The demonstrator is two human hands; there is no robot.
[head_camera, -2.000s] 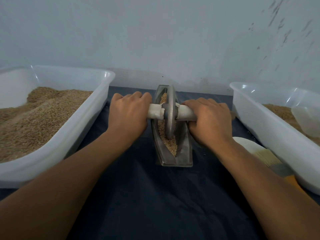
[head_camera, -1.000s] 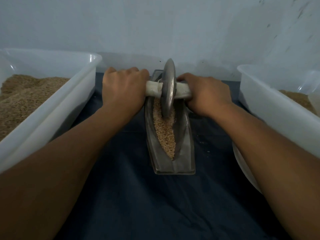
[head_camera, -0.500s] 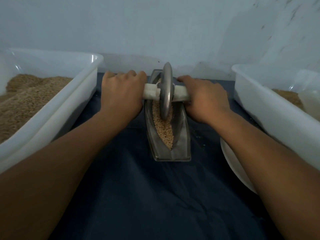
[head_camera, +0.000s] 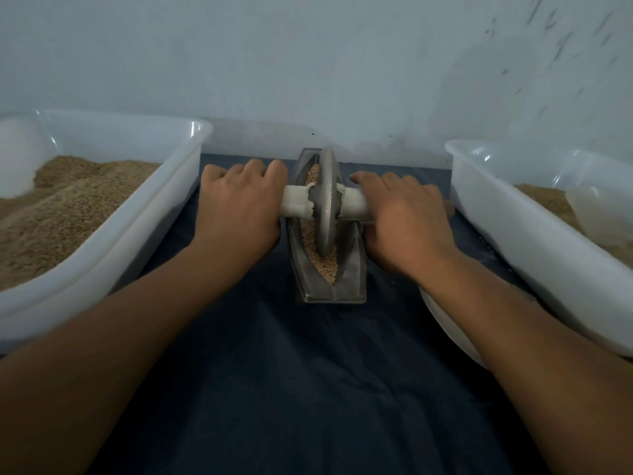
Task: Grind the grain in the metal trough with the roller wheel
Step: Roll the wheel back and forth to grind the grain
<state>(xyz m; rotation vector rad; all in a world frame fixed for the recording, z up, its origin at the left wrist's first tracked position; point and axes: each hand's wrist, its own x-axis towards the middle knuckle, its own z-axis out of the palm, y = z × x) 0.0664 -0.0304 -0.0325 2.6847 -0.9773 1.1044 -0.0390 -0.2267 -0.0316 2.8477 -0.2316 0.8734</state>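
While both of my hands grip the handle, I judge the grinding to be mid-stroke. My left hand (head_camera: pixel 239 207) curls around the pale handle (head_camera: pixel 296 202) on one side of the roller wheel (head_camera: pixel 326 204), and my right hand (head_camera: pixel 406 221) curls around it on the other. The wheel stands upright on its edge inside the metal trough (head_camera: pixel 349 279), about midway along it, resting in the grain (head_camera: pixel 327 265). The trough sits on a dark cloth (head_camera: pixel 291 389) between two white tubs, its long axis running straight away from me toward the wall, pointed ends near and far. The handle lies crosswise to it. Next, I think, comes an even roll along that axis, with equal pressure from each hand, so the wheel stays upright.
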